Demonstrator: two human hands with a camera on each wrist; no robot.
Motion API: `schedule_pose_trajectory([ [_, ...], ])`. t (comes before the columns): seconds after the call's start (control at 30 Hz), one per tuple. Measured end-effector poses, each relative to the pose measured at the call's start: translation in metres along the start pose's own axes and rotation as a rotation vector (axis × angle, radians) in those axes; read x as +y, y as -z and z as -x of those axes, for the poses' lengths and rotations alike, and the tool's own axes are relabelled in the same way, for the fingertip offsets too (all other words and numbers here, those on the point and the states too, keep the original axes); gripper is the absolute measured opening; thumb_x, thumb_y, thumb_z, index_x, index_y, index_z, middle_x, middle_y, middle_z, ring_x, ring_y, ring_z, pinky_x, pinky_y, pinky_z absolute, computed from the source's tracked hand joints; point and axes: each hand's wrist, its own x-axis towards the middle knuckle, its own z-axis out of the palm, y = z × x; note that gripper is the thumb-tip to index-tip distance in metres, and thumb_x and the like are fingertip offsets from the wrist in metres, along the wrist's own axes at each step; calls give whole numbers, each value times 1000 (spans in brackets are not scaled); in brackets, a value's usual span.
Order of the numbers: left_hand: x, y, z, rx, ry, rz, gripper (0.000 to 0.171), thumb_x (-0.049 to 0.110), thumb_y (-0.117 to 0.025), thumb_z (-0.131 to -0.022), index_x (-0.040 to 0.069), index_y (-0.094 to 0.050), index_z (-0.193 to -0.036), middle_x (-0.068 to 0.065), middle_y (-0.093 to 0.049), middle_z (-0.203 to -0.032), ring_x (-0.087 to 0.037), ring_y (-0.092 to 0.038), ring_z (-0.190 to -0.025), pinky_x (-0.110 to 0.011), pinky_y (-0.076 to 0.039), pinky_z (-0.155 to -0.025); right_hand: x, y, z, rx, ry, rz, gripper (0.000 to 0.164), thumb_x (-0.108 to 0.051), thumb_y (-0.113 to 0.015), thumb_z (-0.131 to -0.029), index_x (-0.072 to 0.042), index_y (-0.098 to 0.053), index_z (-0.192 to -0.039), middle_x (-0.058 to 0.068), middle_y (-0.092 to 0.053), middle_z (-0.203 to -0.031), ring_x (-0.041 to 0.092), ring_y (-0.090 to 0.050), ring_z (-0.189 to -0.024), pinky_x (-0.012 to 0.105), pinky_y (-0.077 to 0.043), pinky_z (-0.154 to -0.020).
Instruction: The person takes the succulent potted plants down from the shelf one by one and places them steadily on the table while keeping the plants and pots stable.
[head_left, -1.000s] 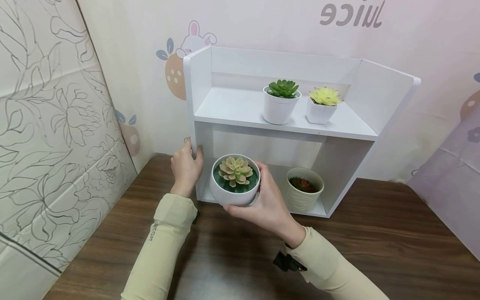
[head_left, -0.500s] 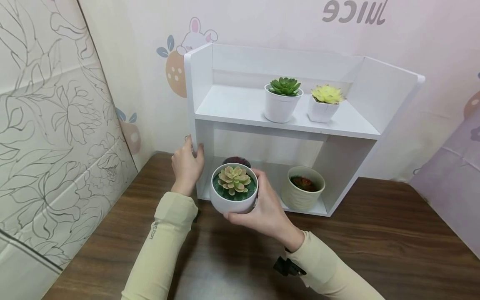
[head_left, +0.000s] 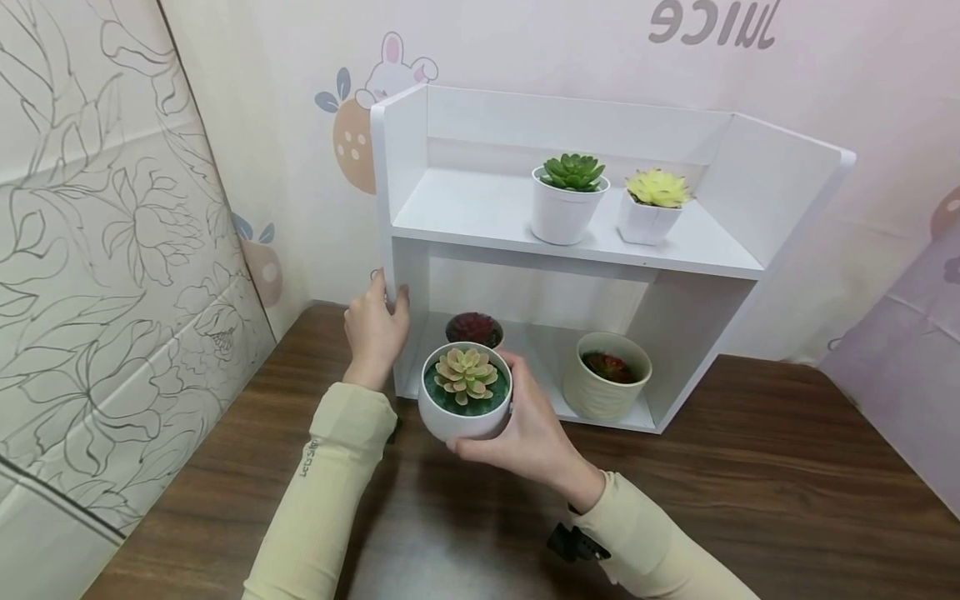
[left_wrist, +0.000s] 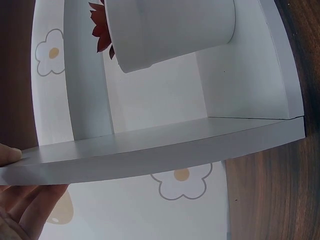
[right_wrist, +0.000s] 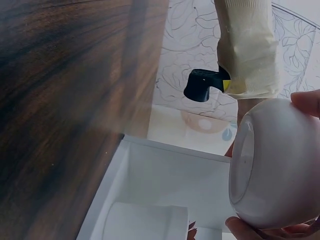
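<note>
My right hand (head_left: 528,433) grips a round white pot (head_left: 456,427) with a pale green, pink-edged succulent (head_left: 467,375), just in front of the shelf's lower level. The right wrist view shows the underside of this round pot (right_wrist: 280,170), raised off the table. My left hand (head_left: 375,337) holds the left side panel of the white two-level shelf (head_left: 472,200). Thumb and fingers lie on opposite faces of that panel (left_wrist: 135,155) in the left wrist view. Behind the held pot, a dark red succulent (head_left: 474,328) stands on the lower level, its white pot (left_wrist: 170,30) mostly hidden from the head view.
On the upper level stand a green succulent in a white pot (head_left: 564,215) and a yellow one in a square white pot (head_left: 648,222). A cream ribbed pot (head_left: 603,392) sits at the lower right. The shelf stands on a dark wooden table (head_left: 795,483) against the wall.
My right hand has drawn the round pot out toward me and down a little in view, uncovering the dark red succulent behind it. My left hand has stayed on the panel.
</note>
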Motion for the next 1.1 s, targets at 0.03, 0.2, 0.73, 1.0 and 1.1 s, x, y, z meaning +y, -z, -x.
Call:
schedule_pose_trajectory([
  [0.03,0,0,0,-2,2,0,38,20,-55,-96,-2,-57,-126,-26,-67,-112,-43,-67,-94,-54,-52,-79,1,-1,0,-4,-4,-1,99,-29,-91,-54,-13,-37,-136,0,-53,-125,13,-55,-111,40,-46,-93],
  [0.2,0,0,0,-10,18,1,41,21,-56,-96,-3,-55,-129,-27,-65,-115,-44,-66,-98,-54,-52,-82,5,-3,2,-24,-15,-4,99,-29,-91,-54,-12,-37,-136,-1,-54,-125,13,-55,-112,40,-46,-93],
  [0.73,2,0,1,-9,20,-6,41,21,-55,-96,-3,-55,-129,-27,-65,-115,-43,-67,-97,-54,-52,-82,16,-12,9,-62,-49,25,98,-32,-91,-53,-12,-39,-134,-2,-56,-122,12,-55,-111,38,-45,-94],
  [1.0,1,0,1,-3,14,-8,38,20,-56,-96,-2,-57,-127,-26,-66,-114,-42,-67,-95,-54,-52,-80,20,-15,12,-127,-99,25,96,-31,-90,-55,-13,-39,-134,-5,-56,-120,10,-56,-108,37,-47,-91],
  [1.1,2,0,1,-2,15,-10,37,20,-56,-96,-2,-58,-126,-25,-66,-113,-43,-67,-95,-54,-52,-80,21,-16,13,-139,-108,45,97,-32,-90,-55,-13,-38,-135,-5,-57,-120,10,-57,-106,36,-48,-90],
])
